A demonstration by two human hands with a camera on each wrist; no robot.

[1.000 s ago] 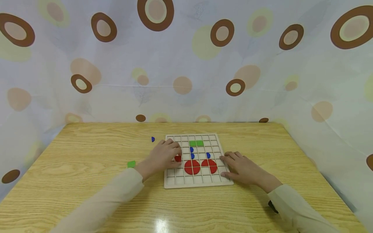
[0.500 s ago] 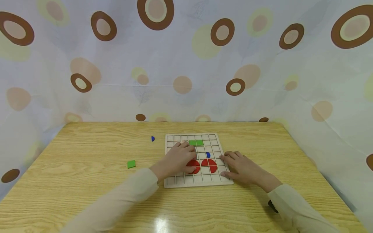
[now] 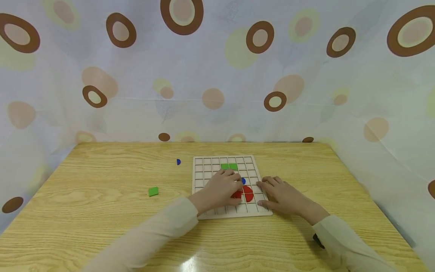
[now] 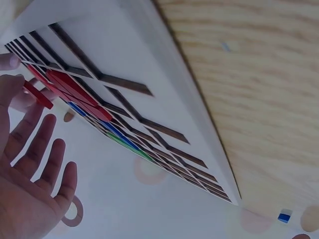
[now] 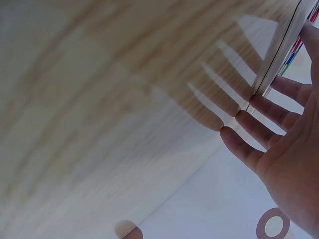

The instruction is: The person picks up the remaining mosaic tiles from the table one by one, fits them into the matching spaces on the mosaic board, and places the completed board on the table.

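My left hand [image 3: 221, 190] is over the middle of a pale wooden grid board [image 3: 234, 216]. Between thumb and forefinger it pinches a flat red piece [image 4: 38, 94], seen just off the board in the left wrist view. Red round-edged pieces [image 3: 249, 193] lie in the cells by its fingertips, with a blue half circle [image 3: 243, 181] above them. Two green squares [image 3: 229, 166] sit side by side further back. The hand hides other pieces from the head view. My right hand [image 3: 283, 194] rests its extended fingertips at the board's right edge.
To the left of the board, a loose green square [image 3: 153, 191] and a blue half circle [image 3: 178, 162] lie on the wooden table [image 3: 112, 173]. A small dark object [image 3: 318, 241] shows beside the right sleeve. Patterned cloth [image 3: 214, 68] stands behind the table.
My left hand has moved right across the board with the red piece, from its left columns towards the right-hand red pieces. My right hand has stayed at the right edge.
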